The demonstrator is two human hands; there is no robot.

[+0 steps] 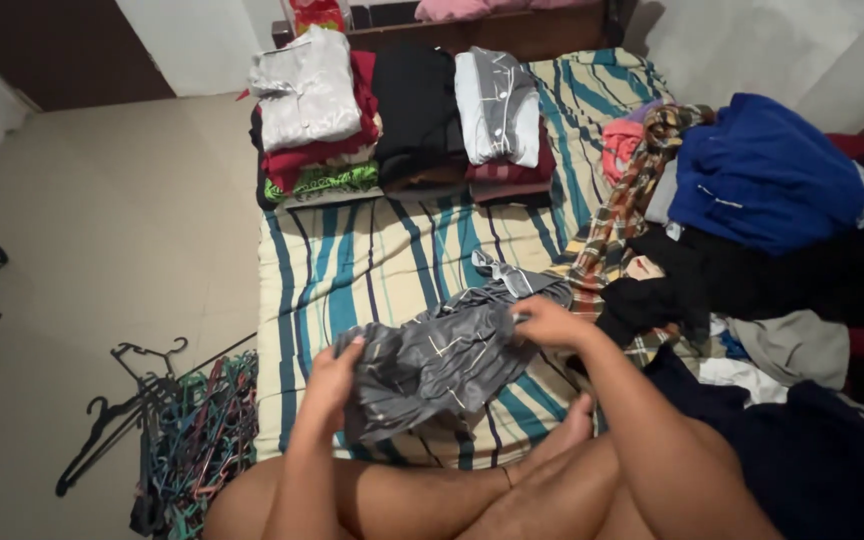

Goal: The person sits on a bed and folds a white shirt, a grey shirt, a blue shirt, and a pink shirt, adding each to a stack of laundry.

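Hanger heap (187,430) on floor, left of left hand. Left hand (330,385) closed on left edge of grey patterned garment (442,360). Garment spread between hands on striped mattress (372,260). Right hand (550,322) pinches garment's right edge. Folded stacks (402,115) beyond hands; loose clothes pile (762,220) right of right hand.

Left hand (332,385): fingers curled, thumb on top, closed in a pinch grip, knuckles toward 12 o'clock. Forearm bare, runs down toward 6 o'clock and out of view at the bottom edge.

Right hand (549,322): sits at about 2 o'clock from the left, fingers bent and pressed together in a grip, pointing toward 9 o'clock. Forearm bare, slants off toward 5 o'clock.

Hands near each other, not touching. Bare crossed legs lie below both forearms.
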